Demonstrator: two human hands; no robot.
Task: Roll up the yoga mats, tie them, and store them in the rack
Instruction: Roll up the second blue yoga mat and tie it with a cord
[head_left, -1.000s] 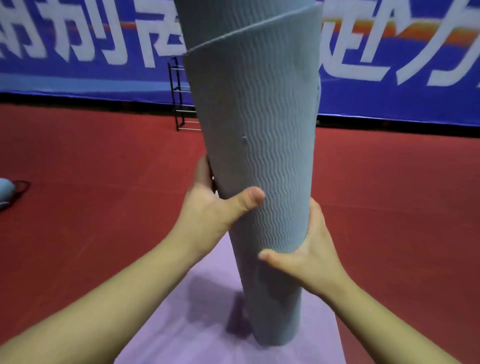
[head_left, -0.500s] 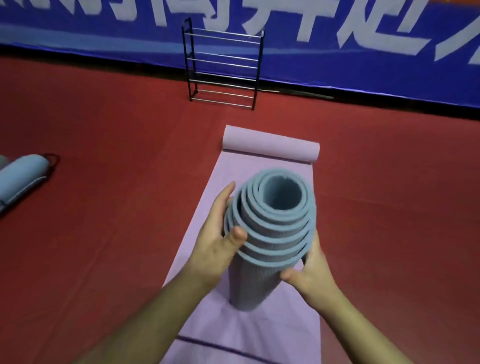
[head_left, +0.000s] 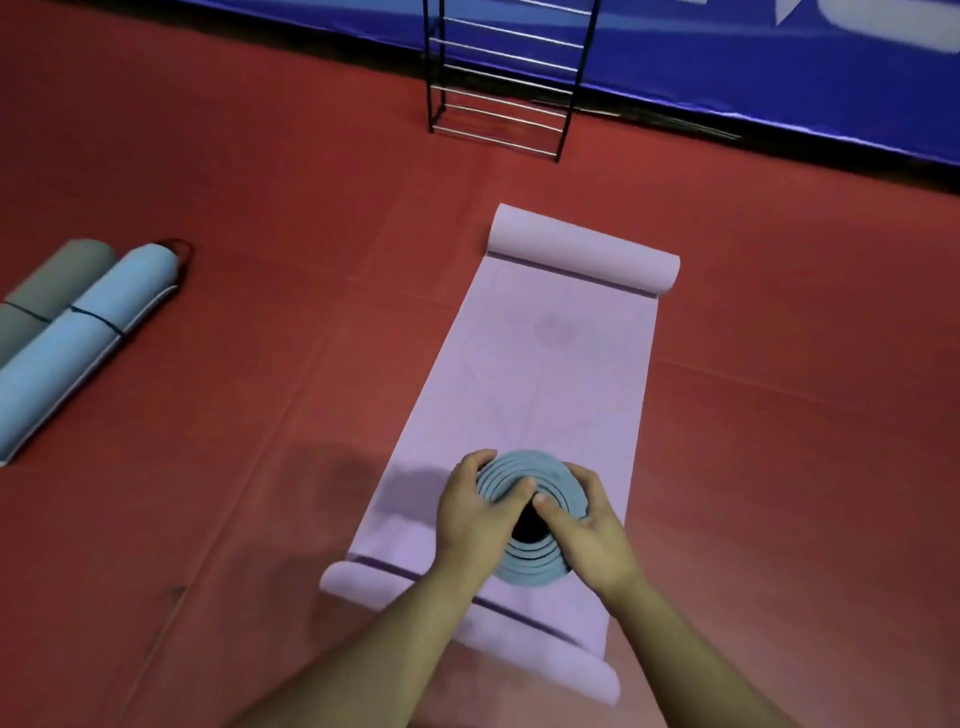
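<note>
standing on end on the purple mat (head_left: 540, 374), toward its near end: the grey roll (head_left: 530, 569), looked down on from above, coils and dark hollow core showing; clamped at the top from both sides; on its left the left hand (head_left: 475, 519), fingers curled round the outer wall, thumb laid across the coils toward the core; on its right the right hand (head_left: 592, 535), much the same, fingers wrapped round the wall, thumb pointing inward; thumb tips close together over the core, touching or not hard to tell; bare forearms reaching in from the bottom edge and converging on the roll.

purple mat spread flat, running lengthways away from the camera; far end curled into a thick roll, near end curled up a little; thin dark line across it near each end, faint line drawing down the middle; open red floor (head_left: 260, 208) along both long edges, widest on the right; well apart to the left, two tied rolls lying side by side and touching: the blue roll (head_left: 72, 343) with a dark band (head_left: 96, 319) round it and a dark loop (head_left: 179, 249) at its far end, and beside it the dark grey roll (head_left: 57, 280).

past the far end of the purple mat, across a strip of floor: the rack (head_left: 501, 78), black frame with silver rungs, top cut off, set in front of the blue banner (head_left: 753, 67); white marks at the banner's top right, cropped, not readable.
</note>
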